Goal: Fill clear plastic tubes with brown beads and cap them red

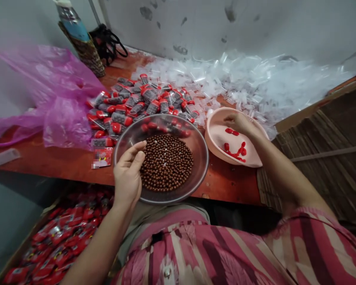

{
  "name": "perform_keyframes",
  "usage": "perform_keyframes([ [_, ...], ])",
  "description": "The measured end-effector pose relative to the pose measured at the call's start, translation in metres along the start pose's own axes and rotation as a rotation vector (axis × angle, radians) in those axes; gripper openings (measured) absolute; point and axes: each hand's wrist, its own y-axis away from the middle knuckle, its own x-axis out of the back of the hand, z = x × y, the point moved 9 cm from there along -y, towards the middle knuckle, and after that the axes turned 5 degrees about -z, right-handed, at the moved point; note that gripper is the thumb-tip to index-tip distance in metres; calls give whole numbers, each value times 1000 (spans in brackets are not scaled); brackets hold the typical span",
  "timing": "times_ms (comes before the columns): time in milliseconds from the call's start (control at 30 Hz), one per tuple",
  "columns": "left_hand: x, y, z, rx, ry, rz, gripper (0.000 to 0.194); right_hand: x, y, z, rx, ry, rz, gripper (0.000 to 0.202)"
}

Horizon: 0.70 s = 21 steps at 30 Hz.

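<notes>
A metal bowl [200, 168] full of small round brown balls [167, 164] stands in front of me. My left hand [128, 170] is at its left rim, thumb and forefinger curled close together; whatever lies between them cannot be made out. Over a pale pink basin [215, 136] to the right is my right hand [238, 122], its fingers bent and bunched, their tips partly hidden. Several red caps [241, 150] lie in that basin. Behind the bowl is a heap of clear, red-capped containers [136, 101] with dark contents.
Clear plastic tubes [240, 75] are piled along the wall. On the left are a pink plastic bag [62, 118], a bottle [77, 31], a lone clear tube [4, 158] and a red packet [102, 157]. Stacked cardboard [320, 150] stands right; red packs [68, 225] fill a box below.
</notes>
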Motion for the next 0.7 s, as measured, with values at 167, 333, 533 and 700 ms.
perform_keyframes([
  [167,3,1,0,8,-60,37,20,-28,15,56,-99,97,-200,16],
  [333,3,1,-4,35,-82,36,22,-23,22,8,33,143,-83,13],
  [533,9,2,-3,12,-115,74,20,-6,-12,-86,222,287,56,21],
  [700,10,3,-4,14,-121,66,19,-23,-66,-95,94,548,-50,26],
])
